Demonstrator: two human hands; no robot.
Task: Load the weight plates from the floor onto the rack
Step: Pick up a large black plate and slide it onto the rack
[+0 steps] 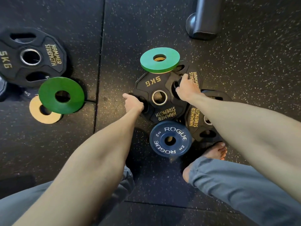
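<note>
The black 5 kg Hammer Strength plate (151, 82) lies flat, face up, partly atop a second black plate (193, 118) on the floor (244, 70). Outstretched left hand (133, 102) and right hand (187, 88) curl fingers into its opposite grip slots.

The central black plate (164, 84) is carrying gold lettering: "5KG" near its upper edge and "HAMMER STRENGTH" twice, once along its lower edge and once, partly hidden, along its right edge. The black plate at left (16, 70) is showing the same gold "5KG" and "HAMMER STRENGTH". A third black plate (193, 131), at lower right, is displaying "HAMMER STRENGTH". The blue plate (160, 140) is bearing "ROGUE" twice in white, plus small "KG" marks whose numbers are too small to read.
</note>
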